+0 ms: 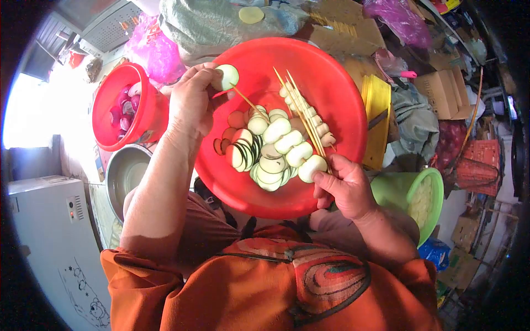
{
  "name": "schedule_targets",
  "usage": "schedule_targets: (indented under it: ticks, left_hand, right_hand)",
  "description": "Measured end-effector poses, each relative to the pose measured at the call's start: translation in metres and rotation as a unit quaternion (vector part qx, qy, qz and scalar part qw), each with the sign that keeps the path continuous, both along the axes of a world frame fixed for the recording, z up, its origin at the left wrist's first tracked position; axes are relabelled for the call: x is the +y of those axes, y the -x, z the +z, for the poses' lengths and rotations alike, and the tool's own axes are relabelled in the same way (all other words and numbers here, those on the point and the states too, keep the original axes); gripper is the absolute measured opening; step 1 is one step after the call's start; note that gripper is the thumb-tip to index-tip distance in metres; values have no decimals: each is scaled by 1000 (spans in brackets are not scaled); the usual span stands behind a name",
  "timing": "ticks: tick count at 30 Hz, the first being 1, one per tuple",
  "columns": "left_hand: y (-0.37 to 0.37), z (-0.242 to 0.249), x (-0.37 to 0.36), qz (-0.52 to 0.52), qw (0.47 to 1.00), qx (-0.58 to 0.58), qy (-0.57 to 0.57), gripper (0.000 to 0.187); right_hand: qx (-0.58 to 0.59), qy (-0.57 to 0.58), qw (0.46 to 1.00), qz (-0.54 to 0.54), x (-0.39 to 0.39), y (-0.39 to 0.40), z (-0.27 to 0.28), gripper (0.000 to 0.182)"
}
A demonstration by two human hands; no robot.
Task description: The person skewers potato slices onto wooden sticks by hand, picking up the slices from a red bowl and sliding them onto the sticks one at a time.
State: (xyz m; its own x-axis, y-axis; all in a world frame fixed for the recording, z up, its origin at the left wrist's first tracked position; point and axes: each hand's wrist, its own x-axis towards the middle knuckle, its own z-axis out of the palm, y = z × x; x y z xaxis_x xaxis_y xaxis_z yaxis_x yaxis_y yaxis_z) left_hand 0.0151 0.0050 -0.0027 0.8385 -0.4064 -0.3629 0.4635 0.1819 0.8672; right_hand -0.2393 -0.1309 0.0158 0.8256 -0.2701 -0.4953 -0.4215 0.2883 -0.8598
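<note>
My left hand (194,95) is raised over the left rim of a red basin (337,83), pinching a round, pale green zucchini slice (227,77) between thumb and fingers. The bare tip of a bamboo skewer (245,98) meets the slice's lower edge. Several thick zucchini pieces (288,142) are threaded along this skewer, and my right hand (348,186) grips its lower end beside the last piece. Bare bamboo sticks (301,107) run up from near the right fingers. Below, loose zucchini slices (269,177) and reddish round slices (236,119) lie heaped in the basin, beside skewers of small pale pieces (314,120).
Left of the basin stands a red bucket (144,113) with purple onion pieces (126,110), above a metal bowl (128,175). A green basket (428,198) and a yellow container (376,118) are on the right. A grey cloth (204,30) and cardboard (348,22) lie behind.
</note>
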Motion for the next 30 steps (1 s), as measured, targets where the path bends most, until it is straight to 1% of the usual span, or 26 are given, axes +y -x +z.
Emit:
schedule_targets:
  ticks: [1, 2, 4, 5, 7, 9, 11, 12, 14, 15, 17, 18, 20, 21, 23, 26, 30]
  left_hand:
    - [2, 0, 0, -4, 999, -28, -16, 17]
    - [4, 1, -1, -4, 999, -28, -16, 17]
    - [11, 4, -2, -30, 996, -78, -33, 17]
    - [14, 4, -3, -30, 996, -77, -33, 17]
    - [18, 5, -4, -41, 998, -45, -12, 15]
    - [18, 7, -7, -27, 999, -26, -10, 13]
    - [16, 5, -7, -7, 999, 32, -1, 16]
    - [13, 1, -6, -7, 999, 32, -1, 16]
    - [9, -6, -4, -52, 996, 58, 35, 16]
    - [10, -4, -4, -52, 996, 59, 34, 16]
    - [13, 3, -5, -103, 992, 76, -7, 17]
    - [15, 5, -5, -103, 992, 77, -7, 17]
    - [20, 7, -5, -190, 978, 86, -23, 22]
    - [27, 5, -6, -208, 975, 65, -29, 22]
    - [37, -1, -9, -240, 965, 79, -64, 23]
    - [48, -6, -11, -245, 964, 85, -57, 21]
    - [46, 0, -11, -236, 966, 80, -68, 18]
  right_hand:
    - [0, 0, 1000, 0, 0, 0, 0, 16]
    - [-6, -4, 1000, -1, 0, 0, 0, 16]
    - [-11, -8, 1000, -3, 0, -1, 0, 17]
    - [-4, -3, 1000, -7, 0, -1, 1, 17]
    - [4, 2, 1000, -11, 1, -1, 1, 18]
    - [-6, 8, 1000, -13, 2, -2, 0, 18]
    - [-5, 11, 1000, -7, 1, 0, -2, 17]
    - [-4, 15, 1000, -1, 2, 0, -3, 17]
    - [-5, 15, 1000, 0, 2, 1, -5, 17]
    - [-6, 15, 1000, 0, 3, 1, -5, 17]
    - [-9, 15, 1000, -1, 3, 1, -4, 17]
    - [-11, 15, 1000, -2, 3, 0, -3, 17]
    - [-13, 13, 1000, -10, 3, 0, -5, 17]
    - [-15, 12, 1000, -17, 2, 0, -6, 17]
    - [-22, 7, 999, -31, 3, -3, -3, 17]
    - [-27, 5, 999, -43, 4, -4, -2, 17]
    - [-21, 8, 999, -46, 3, -5, -3, 19]
